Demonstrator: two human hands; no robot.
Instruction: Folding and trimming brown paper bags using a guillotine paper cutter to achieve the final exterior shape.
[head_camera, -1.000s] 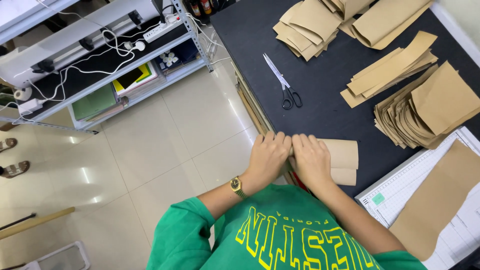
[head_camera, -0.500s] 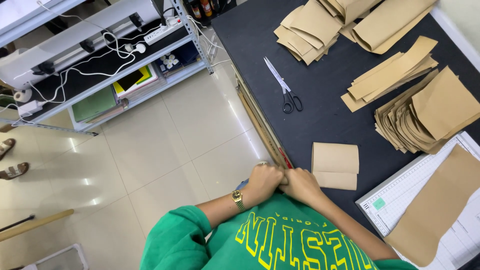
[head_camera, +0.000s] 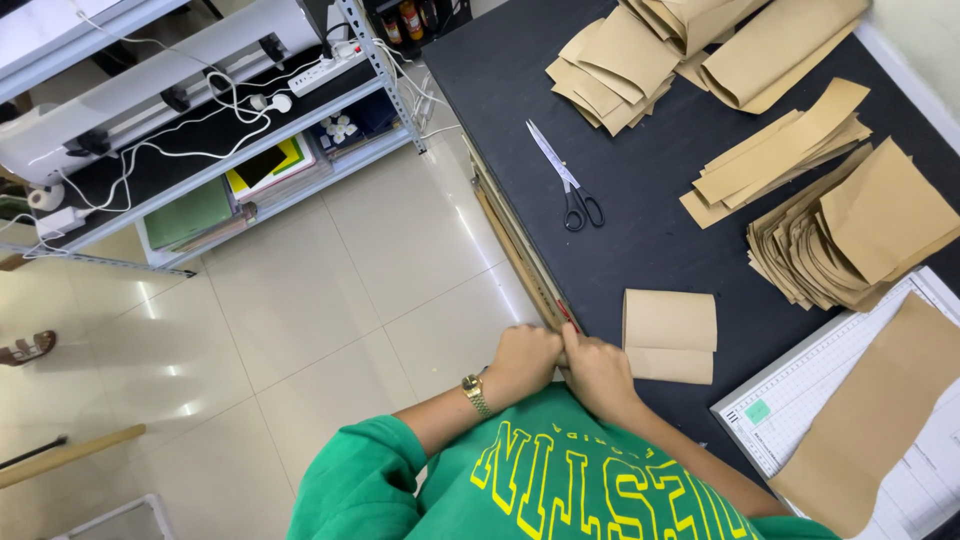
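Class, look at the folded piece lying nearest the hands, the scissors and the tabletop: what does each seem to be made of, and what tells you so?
Folded piece: probably brown kraft paper, matte, with a crisp crease across it.
Scissors: shiny blades, likely steel; black handles, probably plastic.
Tabletop: dark, matte and slightly grainy, perhaps a mat or a laminate; the look leaves it open.

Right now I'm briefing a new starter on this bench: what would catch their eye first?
Probably the two hands, left hand and right hand, pressed together at the near edge of the black table, beside a folded brown paper piece. Next, the scissors lying mid-table, and the brown paper stacks fanned out along the far side.
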